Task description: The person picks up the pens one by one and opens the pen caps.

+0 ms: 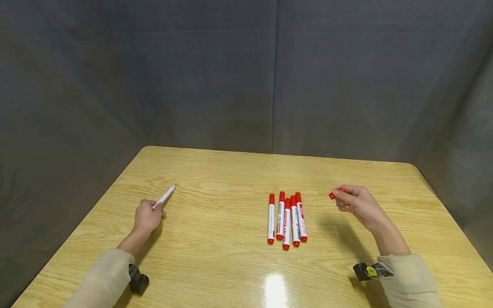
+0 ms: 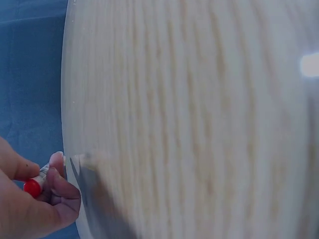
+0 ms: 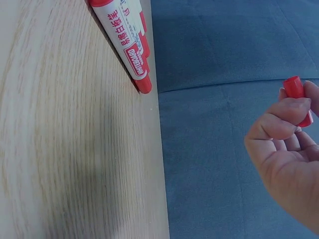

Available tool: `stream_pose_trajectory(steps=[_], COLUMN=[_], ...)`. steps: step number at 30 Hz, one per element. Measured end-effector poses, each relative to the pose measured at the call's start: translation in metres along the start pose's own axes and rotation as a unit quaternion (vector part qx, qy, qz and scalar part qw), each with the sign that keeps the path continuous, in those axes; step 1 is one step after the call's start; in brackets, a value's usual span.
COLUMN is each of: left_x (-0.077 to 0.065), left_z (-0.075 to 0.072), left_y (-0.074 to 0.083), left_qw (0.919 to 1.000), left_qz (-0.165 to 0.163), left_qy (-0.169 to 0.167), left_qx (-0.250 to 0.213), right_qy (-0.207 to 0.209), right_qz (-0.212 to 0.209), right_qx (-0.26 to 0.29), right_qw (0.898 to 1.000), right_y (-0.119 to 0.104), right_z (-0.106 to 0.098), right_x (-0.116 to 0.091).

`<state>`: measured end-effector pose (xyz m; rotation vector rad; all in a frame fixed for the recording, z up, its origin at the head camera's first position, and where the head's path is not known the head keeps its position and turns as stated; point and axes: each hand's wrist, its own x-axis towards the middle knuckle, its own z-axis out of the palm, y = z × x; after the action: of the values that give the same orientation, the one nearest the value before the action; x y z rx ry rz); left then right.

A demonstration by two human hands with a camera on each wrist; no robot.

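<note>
On the left of the table, my left hand (image 1: 148, 217) grips an uncapped whiteboard marker (image 1: 164, 196) with a white barrel, its tip pointing away and to the right. The marker's red end (image 2: 33, 187) sticks out between thumb and fingers in the left wrist view. Over the table's right side, my right hand (image 1: 358, 204) pinches a red marker cap (image 3: 294, 87) between thumb and fingers, raised above the surface. Between the hands lie several capped red-and-white markers (image 1: 286, 224), side by side with red caps pointing away.
The wood-grain table (image 1: 215, 265) has rounded far corners. Dark grey cloth (image 1: 208, 85) hangs behind it and along both sides. A wrist camera (image 1: 138, 279) sits on the left sleeve, and another wrist camera (image 1: 371, 271) on the right.
</note>
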<state>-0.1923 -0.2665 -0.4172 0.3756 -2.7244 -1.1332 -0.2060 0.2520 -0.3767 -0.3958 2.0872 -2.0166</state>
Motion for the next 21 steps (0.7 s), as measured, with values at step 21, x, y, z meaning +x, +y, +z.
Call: stream_pose_trajectory(steps=[21], left_x=[-0.0017], left_z=[-0.0024], left_y=[-0.0031], left_qw=[0.9939], left_qz=[0.041], left_qy=[0.021], left_qx=[0.100], right_qy=[-0.003], right_qz=[-0.007], right_qx=[0.013], right_qw=[1.000], right_y=[-0.0040], right_z=[-0.0014], right_x=[-0.0044])
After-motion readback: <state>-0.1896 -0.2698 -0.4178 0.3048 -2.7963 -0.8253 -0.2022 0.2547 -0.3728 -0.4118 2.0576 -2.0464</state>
